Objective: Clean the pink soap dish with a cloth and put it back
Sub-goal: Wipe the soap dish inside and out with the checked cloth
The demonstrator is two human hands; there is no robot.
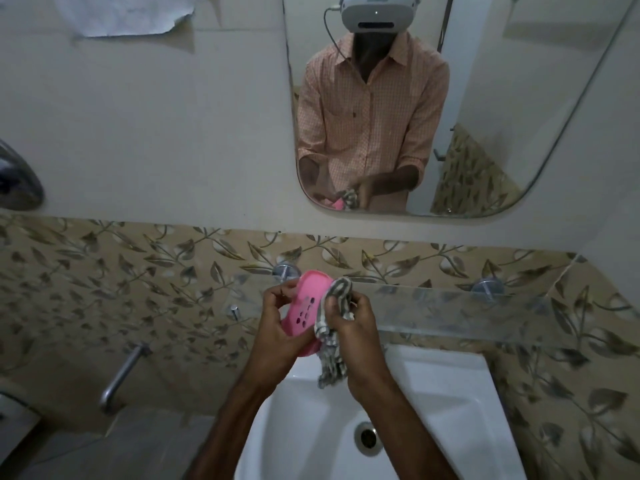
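My left hand (277, 327) grips the pink soap dish (306, 306) by its left and lower edges, holding it tilted above the back of the sink. The dish is oval, and its perforated face is turned toward me. My right hand (353, 323) holds a grey-and-white striped cloth (337, 296) bunched against the dish's right edge. The cloth's loose end (332, 365) hangs down over the basin. Part of the dish's right side is hidden under the cloth.
A white sink (433, 393) with a drain (367, 438) lies below my hands. A clear glass shelf (450, 306) on metal mounts runs along the leaf-patterned wall. A mirror (485, 98) hangs above. A metal tap (121, 375) juts from the wall at left.
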